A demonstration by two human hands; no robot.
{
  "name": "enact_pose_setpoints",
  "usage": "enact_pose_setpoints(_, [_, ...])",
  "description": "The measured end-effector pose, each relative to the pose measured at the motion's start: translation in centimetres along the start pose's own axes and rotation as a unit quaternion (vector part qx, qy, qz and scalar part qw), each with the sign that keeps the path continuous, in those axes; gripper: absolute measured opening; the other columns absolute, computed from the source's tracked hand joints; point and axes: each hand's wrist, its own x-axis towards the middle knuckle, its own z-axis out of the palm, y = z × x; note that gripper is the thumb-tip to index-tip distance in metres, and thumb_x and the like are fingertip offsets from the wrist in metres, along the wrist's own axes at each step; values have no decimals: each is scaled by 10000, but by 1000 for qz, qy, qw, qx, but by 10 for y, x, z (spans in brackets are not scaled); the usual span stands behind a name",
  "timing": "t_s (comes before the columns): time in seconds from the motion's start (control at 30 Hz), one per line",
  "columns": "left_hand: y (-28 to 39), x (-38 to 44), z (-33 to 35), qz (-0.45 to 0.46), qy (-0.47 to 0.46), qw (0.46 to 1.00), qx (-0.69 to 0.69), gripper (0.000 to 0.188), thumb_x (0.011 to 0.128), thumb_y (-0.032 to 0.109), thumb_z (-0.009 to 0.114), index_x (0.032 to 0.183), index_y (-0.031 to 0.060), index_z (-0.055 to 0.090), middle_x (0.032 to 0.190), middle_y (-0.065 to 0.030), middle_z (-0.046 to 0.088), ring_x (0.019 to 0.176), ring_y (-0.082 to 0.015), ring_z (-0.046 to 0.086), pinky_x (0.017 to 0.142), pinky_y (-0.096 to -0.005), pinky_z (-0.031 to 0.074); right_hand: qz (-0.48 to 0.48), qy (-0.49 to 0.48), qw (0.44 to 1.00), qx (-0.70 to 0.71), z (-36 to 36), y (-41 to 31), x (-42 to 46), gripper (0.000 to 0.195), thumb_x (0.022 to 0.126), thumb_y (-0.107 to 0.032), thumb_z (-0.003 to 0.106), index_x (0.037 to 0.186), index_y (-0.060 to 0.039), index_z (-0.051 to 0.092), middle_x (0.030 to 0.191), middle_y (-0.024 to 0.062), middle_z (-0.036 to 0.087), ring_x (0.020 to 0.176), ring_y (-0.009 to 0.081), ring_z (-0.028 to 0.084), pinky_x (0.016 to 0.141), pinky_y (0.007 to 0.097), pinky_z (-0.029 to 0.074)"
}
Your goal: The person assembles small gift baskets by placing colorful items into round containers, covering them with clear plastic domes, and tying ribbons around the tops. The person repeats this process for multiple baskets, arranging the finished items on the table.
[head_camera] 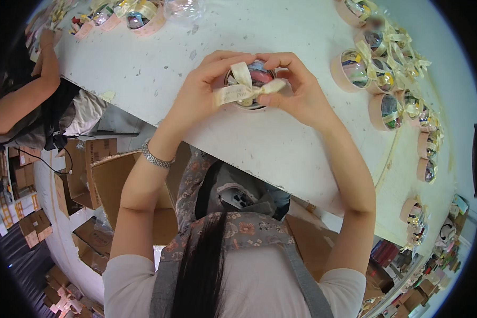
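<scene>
Between my two hands stands a small round gift box (258,75) with a clear domed top and mixed small items inside. A cream ribbon bow (246,89) with printing on it crosses the top. My left hand (206,81) wraps the box's left side, its fingers curled over the far rim. On the other side my right hand (296,85) grips the rim, with the thumb pressed near the bow's knot. The box rests on or just over the white table (230,131); I cannot tell which. Its base is mostly hidden by the bow and my hands.
Several ribboned round boxes (351,71) line the table's right side. More pink boxes (143,24) and a clear plastic dome (183,10) stand at the far left. A co-worker's arm (31,95) reaches over the left end. Open cardboard cartons (111,183) stand below the table edge.
</scene>
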Motion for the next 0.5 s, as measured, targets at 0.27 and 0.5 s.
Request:
enact_pose_setpoints(0.27, [-10, 6, 6, -64, 54, 994, -72, 167, 932, 93, 639, 1061, 7, 701, 1055, -32, 632, 944, -113, 610, 810, -251, 495, 58, 34, 991, 115, 9, 5, -1, 293, 884, -221, 743, 1081, -65, 592, 1194, 38, 623, 853, 75, 567, 750, 235, 488])
enact_pose_setpoints(0.5, [-12, 1, 12, -113, 11, 979, -168, 439, 895, 114, 686, 1306, 26, 558, 1252, -67, 581, 1072, -143, 579, 905, -279, 483, 80, 66, 992, 78, 15, 4, -4, 430, 849, -186, 766, 1219, -61, 589, 1240, 66, 604, 979, 125, 584, 852, 285, 499])
